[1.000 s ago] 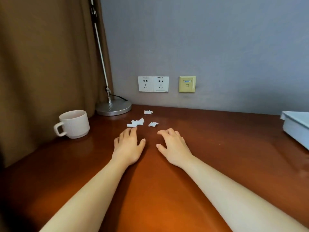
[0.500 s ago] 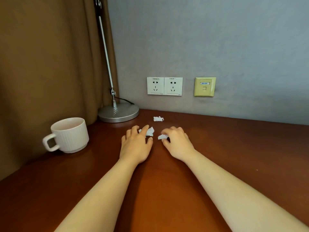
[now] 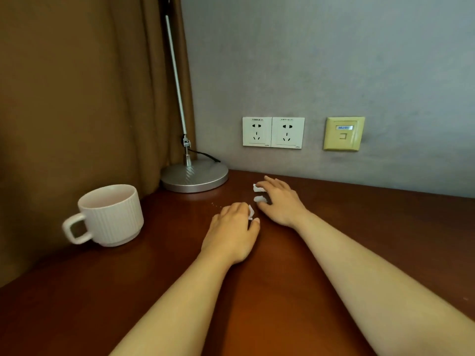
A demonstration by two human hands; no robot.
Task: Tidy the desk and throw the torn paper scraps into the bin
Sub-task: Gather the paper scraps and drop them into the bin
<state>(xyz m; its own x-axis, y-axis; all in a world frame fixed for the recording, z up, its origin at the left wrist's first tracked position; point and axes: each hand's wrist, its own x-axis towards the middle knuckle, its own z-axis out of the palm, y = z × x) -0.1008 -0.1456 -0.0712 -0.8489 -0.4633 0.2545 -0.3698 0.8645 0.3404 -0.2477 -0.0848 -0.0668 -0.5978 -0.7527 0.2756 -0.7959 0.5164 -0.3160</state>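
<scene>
Small white torn paper scraps lie on the brown wooden desk [image 3: 334, 253] near the wall. My left hand [image 3: 231, 228] rests on the desk with its fingers curled, and a few scraps [image 3: 250, 212] stick out between its fingers and thumb. Just beyond it, my right hand [image 3: 281, 201] pinches one scrap [image 3: 259, 199] under its thumb. Its fingertips touch another scrap [image 3: 257, 187] lying farther back. No bin is in view.
A ribbed white mug [image 3: 110, 214] stands at the left, handle toward me. Behind it a round metal lamp base [image 3: 194, 177] with a slanted pole sits in the corner by a brown curtain. Two wall sockets [image 3: 273, 132] and a yellow data plate [image 3: 344, 133] are above the desk.
Both hands moved forward onto the scraps. The left hand curled around the near ones, and the right hand took one scrap and reached on to the farthest one. The view shifted closer and leftward.
</scene>
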